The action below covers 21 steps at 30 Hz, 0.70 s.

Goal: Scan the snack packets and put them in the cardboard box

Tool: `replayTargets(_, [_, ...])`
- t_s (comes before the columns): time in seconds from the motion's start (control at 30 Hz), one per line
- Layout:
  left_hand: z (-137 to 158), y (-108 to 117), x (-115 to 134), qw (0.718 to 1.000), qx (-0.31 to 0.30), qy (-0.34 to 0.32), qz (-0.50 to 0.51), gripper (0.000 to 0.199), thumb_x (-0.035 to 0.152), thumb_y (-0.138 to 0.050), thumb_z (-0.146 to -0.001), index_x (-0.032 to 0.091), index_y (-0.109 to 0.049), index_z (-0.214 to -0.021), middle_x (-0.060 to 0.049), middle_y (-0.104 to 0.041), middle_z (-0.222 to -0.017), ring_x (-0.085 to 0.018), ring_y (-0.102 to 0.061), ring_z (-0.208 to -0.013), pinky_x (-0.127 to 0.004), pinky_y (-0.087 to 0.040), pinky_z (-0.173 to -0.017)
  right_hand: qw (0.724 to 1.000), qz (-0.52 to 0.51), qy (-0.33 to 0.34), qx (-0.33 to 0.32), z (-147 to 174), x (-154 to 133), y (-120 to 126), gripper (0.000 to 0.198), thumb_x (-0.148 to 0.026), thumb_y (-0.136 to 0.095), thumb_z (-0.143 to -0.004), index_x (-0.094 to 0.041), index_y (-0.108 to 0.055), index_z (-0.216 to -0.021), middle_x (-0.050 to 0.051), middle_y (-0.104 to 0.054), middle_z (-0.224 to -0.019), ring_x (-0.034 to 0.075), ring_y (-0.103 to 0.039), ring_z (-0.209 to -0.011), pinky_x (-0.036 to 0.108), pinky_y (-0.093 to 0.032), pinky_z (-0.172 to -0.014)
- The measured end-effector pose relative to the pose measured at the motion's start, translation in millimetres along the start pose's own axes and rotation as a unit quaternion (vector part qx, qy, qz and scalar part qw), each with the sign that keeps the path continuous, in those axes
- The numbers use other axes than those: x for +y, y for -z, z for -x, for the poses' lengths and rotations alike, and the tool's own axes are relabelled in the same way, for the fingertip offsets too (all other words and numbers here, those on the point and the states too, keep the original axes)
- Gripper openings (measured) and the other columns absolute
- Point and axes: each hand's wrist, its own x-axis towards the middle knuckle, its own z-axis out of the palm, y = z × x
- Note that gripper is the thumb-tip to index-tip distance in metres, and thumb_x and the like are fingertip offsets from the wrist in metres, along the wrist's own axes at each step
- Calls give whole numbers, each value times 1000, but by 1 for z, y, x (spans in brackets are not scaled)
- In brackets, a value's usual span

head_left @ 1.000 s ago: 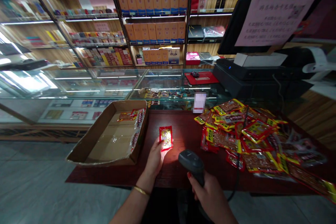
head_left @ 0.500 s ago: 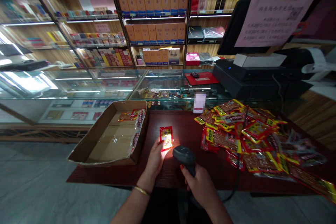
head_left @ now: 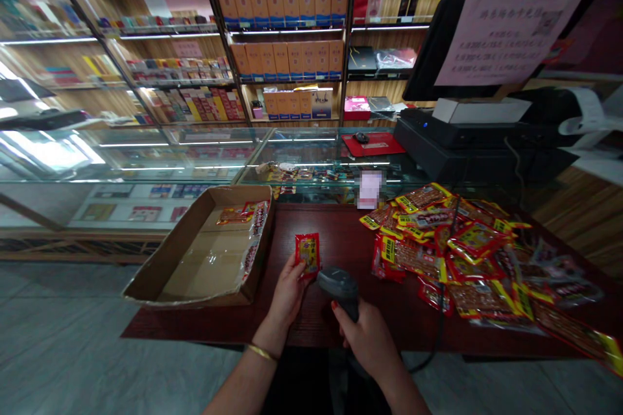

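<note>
Between the thumb and fingers of my left hand (head_left: 288, 292) is a small red and yellow snack packet (head_left: 307, 255), held up over the dark wooden table (head_left: 341, 227). My right hand (head_left: 367, 337) is wrapped round the grip of a black barcode scanner (head_left: 339, 285). The scanner's head points toward the packet, a short gap away, and no light shows on the packet. To the left stands an open cardboard box (head_left: 195, 272) with a few snack packets (head_left: 237, 213) along its far end and right wall. On the right lies a heap of red and yellow snack packets (head_left: 423, 256).
The scanner's cable (head_left: 442, 311) runs across the heap's near side. Behind the table is a glass display counter (head_left: 219, 155), bearing a red mat (head_left: 377, 144) with a mouse (head_left: 361, 137). A monitor (head_left: 433, 52) and a black cash drawer (head_left: 487, 155) stand at the back right.
The bright scanner light on the packet has gone out. The scanner has shifted very slightly left; both hands keep their hold.
</note>
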Motion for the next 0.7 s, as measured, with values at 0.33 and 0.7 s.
replayTargets(0.33, [1,-2,1,999,13,6,-40,35,30,-79,-72,19,-73,-105,-5,-80,-97,-20,-75,-82,-30,-58,-77,997,-56,17,52,37,15,25,49,-66,-56,-85,-19,-68,-76,4,-65,-55,19,-62,-50,27,-48,-53])
replayTargets(0.7, [-21,-149,-50,959,-199,-12,-202,36,28,-74,-76,16,-76,-109,-8,-79,-90,-22,-72,-77,-30,-56,-72,974,-147,-23,169,55,35,55,55,-72,-64,-75,-19,-66,-61,5,-63,-51,18,-59,-48,27,-48,-50])
